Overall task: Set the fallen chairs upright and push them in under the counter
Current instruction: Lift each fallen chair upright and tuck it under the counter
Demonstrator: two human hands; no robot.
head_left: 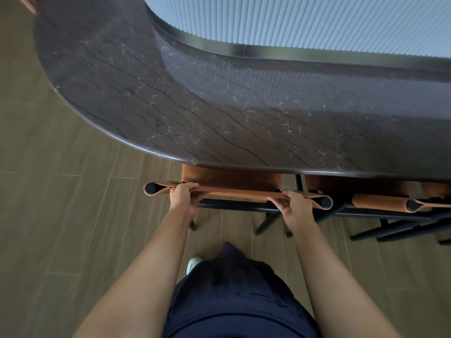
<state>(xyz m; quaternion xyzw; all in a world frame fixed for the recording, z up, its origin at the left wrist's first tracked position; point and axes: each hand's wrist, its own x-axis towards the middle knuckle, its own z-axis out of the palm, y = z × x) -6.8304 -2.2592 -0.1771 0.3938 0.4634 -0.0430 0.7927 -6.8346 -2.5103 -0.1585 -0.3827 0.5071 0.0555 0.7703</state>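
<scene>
Chair of tan leather on black tubular frame, upright, seat partly under the near edge of the dark veined stone counter, my left hand and right hand gripping its backrest top, presumably to push it in.

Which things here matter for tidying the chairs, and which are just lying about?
Part of the job: held chair, gripped by left hand and right hand; second chair beside it; counter.
Just there: ribbed panel; wooden floor; white shoe.
</scene>
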